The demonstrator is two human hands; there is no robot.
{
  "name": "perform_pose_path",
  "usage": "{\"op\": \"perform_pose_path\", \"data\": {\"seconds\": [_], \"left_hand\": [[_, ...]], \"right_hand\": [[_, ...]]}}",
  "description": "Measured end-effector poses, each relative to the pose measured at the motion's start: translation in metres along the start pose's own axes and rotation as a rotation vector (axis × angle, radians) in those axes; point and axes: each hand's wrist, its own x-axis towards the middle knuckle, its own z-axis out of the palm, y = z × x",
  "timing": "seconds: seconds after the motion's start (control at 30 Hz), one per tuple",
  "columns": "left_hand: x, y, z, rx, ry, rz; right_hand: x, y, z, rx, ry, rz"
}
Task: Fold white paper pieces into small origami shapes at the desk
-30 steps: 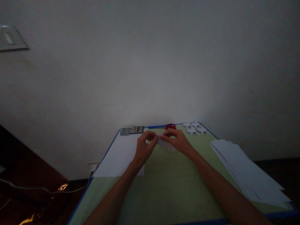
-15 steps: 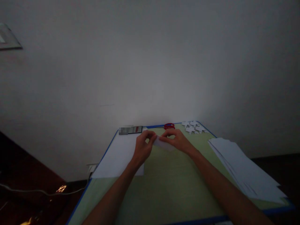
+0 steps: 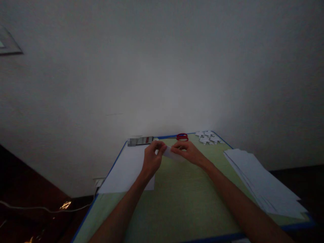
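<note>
A small piece of white paper (image 3: 172, 154) is held up over the green table between my two hands. My left hand (image 3: 152, 156) pinches its left end with thumb and fingertips. On the upper edge, my right hand (image 3: 187, 152) grips the paper between thumb and forefinger. The paper slants down to the right, its lower part passing behind my right hand. Whether it is folded is too dim to tell.
Large white sheets (image 3: 124, 172) lie on the left of the table (image 3: 182, 209), below a phone (image 3: 145, 140). Red-handled scissors (image 3: 182, 137) rest at the back edge, near several folded paper shapes (image 3: 208, 137). A paper stack (image 3: 263, 182) lies right. The wall stands close behind.
My hands have shifted slightly left in view, and the gap between my fingertips on the paper looks a little wider. Both still hold the paper.
</note>
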Motion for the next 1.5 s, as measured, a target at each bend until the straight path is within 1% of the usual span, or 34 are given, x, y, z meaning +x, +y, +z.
{"op": "perform_pose_path", "data": {"seconds": [0.1, 0.33, 0.53, 0.77, 0.93, 1.07, 1.13, 1.2, 1.33, 1.4, 1.5], "left_hand": [[0.000, 0.002, -0.001, 0.006, 0.000, 0.002], [0.004, -0.004, -0.003, 0.024, 0.054, -0.025], [0.006, -0.010, -0.005, 0.029, 0.091, -0.057], [0.006, -0.012, -0.005, 0.017, 0.107, -0.100], [0.003, -0.017, -0.004, -0.002, 0.148, -0.148], [0.002, -0.023, -0.003, -0.014, 0.210, -0.186], [0.001, -0.025, -0.001, -0.017, 0.218, -0.191], [-0.001, -0.025, 0.001, -0.011, 0.196, -0.186], [-0.004, -0.018, 0.004, 0.043, 0.105, -0.153], [-0.004, -0.013, 0.004, 0.093, 0.097, -0.118], [-0.004, -0.002, 0.003, 0.164, 0.085, -0.002]], "right_hand": [[0.001, 0.000, 0.001, -0.037, 0.023, -0.026], [-0.001, 0.001, -0.010, -0.138, 0.055, -0.106], [-0.001, 0.006, -0.018, -0.200, 0.056, -0.138], [0.000, 0.010, -0.021, -0.233, 0.085, -0.172], [0.001, 0.007, -0.012, -0.184, 0.147, -0.146], [0.002, 0.006, -0.003, -0.080, 0.221, -0.075], [0.003, 0.008, -0.001, -0.019, 0.266, -0.029], [0.004, 0.010, -0.002, 0.038, 0.324, 0.013], [0.006, 0.012, -0.005, 0.097, 0.412, 0.049], [0.007, 0.009, -0.005, 0.098, 0.419, 0.039], [0.006, 0.000, -0.003, 0.077, 0.380, -0.013]]}}
